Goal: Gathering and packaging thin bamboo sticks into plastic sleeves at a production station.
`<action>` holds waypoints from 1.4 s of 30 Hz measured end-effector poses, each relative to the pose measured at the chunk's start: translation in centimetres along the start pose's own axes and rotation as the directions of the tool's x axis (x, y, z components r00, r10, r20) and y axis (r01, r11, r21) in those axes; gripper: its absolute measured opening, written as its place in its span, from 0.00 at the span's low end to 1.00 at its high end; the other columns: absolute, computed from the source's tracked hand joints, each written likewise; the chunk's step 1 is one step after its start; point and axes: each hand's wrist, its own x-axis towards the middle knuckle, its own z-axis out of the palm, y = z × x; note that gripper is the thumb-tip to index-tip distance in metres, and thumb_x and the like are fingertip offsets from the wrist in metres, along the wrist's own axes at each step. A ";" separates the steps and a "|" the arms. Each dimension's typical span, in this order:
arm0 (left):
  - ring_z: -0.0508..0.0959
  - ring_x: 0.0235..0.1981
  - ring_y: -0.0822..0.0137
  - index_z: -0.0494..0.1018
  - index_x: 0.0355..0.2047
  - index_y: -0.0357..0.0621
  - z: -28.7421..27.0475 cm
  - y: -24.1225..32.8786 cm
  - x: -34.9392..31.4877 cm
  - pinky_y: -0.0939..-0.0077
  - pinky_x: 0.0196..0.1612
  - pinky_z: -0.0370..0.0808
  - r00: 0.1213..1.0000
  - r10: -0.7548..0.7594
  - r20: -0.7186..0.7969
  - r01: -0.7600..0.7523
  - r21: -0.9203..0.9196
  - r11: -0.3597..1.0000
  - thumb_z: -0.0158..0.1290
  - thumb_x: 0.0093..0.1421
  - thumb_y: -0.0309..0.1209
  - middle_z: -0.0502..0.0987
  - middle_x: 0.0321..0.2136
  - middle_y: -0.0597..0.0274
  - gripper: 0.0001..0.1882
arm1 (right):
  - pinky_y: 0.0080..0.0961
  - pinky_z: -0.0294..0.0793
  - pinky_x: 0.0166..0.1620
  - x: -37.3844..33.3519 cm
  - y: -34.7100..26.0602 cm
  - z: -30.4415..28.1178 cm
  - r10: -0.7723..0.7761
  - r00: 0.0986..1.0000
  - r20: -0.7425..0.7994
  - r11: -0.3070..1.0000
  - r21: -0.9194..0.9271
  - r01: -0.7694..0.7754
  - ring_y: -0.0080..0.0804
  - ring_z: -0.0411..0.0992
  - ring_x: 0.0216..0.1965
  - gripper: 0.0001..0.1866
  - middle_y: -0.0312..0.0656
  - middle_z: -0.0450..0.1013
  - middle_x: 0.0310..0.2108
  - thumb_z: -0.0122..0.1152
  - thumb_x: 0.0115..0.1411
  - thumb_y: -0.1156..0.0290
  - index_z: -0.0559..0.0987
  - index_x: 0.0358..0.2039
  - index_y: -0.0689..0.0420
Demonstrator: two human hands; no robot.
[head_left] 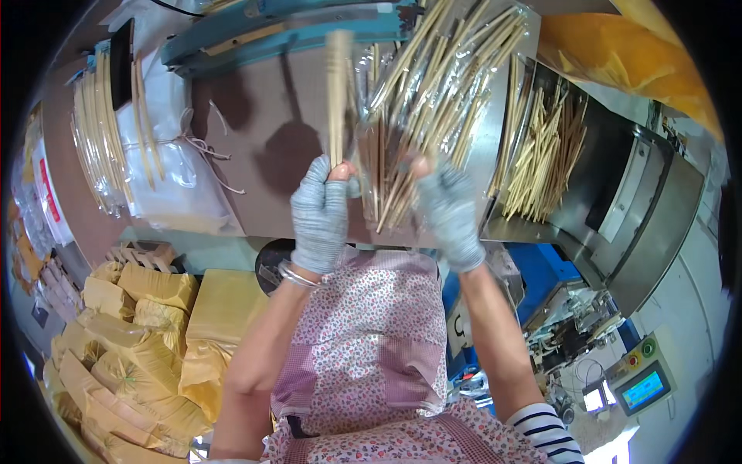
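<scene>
At centre frame, both hands gloved in grey knit, raised over worktop (263,116). Left hand (319,216): fingers closed round the lower end of a small bundle of pale wooden sticks (338,93), held upright, top end blurred. Right hand (450,210): fingers clamped on the lower edge of a clear plastic bag (433,100) full of the same sticks; bag fans upward and to the right, sticks inside lie slanted. Bundle and bag just beside each other, edges nearly touching near the thumbs; can't tell if they meet.

Metal bracelet (295,276) on left wrist. Floral apron (371,340) below the arms; striped sleeve (549,429) at lower right.

Behind the hands: brown worktop, w/ shadows of hands on it. Teal-blue sealer bar (270,27) along its far edge. Left part of worktop: stack of clear bags (178,170), some w/ sticks in them, loose string beside.

Right of bag: steel chute (541,139) holding loose sticks, slanted, part of a grey machine (657,209). Orange sacking (618,46) above it. Lower right: small control panel w/ lit screen (643,387), red and green buttons near it.

Lower left, on floor: heap of yellow wrapped packs (131,348), tightly piled, touching each other.
</scene>
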 end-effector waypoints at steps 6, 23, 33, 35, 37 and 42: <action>0.71 0.21 0.56 0.70 0.32 0.36 0.0 -1.1 -0.9 0.69 0.27 0.68 0.944 0.202 0.261 -0.289 0.354 0.890 0.50 0.57 0.30 0.69 0.21 0.49 0.09 | 0.19 0.68 0.35 2.2 -3.1 0.4 -0.002 1.000 0.026 0.994 0.111 0.000 0.19 0.65 0.30 0.13 0.36 0.71 0.33 0.54 0.59 0.60 0.76 0.37 0.56; 0.74 0.25 0.59 0.70 0.31 0.39 -1.6 -4.9 5.5 0.70 0.30 0.70 0.994 0.105 0.017 -0.086 0.700 0.709 0.59 0.48 0.36 0.73 0.24 0.55 0.15 | 0.13 0.58 0.19 -2.6 2.3 2.1 0.278 0.960 0.009 0.949 0.152 -0.276 0.14 0.59 0.20 0.17 0.28 0.63 0.21 0.51 0.60 0.54 0.75 0.34 0.55; 0.68 0.25 0.80 0.73 0.36 0.39 -4.3 -1.5 1.7 0.87 0.29 0.66 0.910 -0.413 0.040 0.405 -0.301 0.863 0.55 0.56 0.31 0.72 0.26 0.71 0.10 | 0.11 0.66 0.32 -4.2 4.3 4.6 0.315 0.895 0.316 0.773 0.462 -0.436 0.13 0.66 0.31 0.17 0.30 0.71 0.28 0.53 0.60 0.65 0.73 0.43 0.65; 0.64 0.19 0.80 0.72 0.35 0.39 -4.3 -1.4 1.3 0.86 0.23 0.64 0.875 -0.467 0.132 0.478 -0.400 0.782 0.53 0.56 0.30 0.69 0.23 0.72 0.08 | 0.13 0.68 0.32 -4.8 4.4 4.3 0.344 0.855 0.389 0.824 0.312 -0.473 0.15 0.67 0.31 0.16 0.32 0.71 0.28 0.54 0.60 0.66 0.73 0.42 0.65; 0.63 0.18 0.80 0.71 0.35 0.39 -3.8 -1.7 1.2 0.86 0.21 0.63 0.881 -0.451 0.146 0.466 -0.440 0.768 0.53 0.56 0.29 0.69 0.22 0.72 0.08 | 0.16 0.70 0.31 -5.1 2.5 3.9 0.388 0.847 0.363 0.919 -0.080 -0.386 0.21 0.70 0.29 0.13 0.38 0.72 0.28 0.58 0.57 0.69 0.74 0.38 0.65; 0.61 0.15 0.82 0.71 0.36 0.39 -3.8 -1.0 3.6 0.86 0.19 0.59 0.872 -0.427 0.239 0.489 -0.477 0.730 0.50 0.59 0.31 0.66 0.19 0.74 0.09 | 0.18 0.70 0.28 -4.0 5.0 2.1 -0.458 0.713 0.531 0.475 -0.531 0.702 0.25 0.71 0.27 0.11 0.41 0.73 0.26 0.60 0.54 0.70 0.75 0.36 0.64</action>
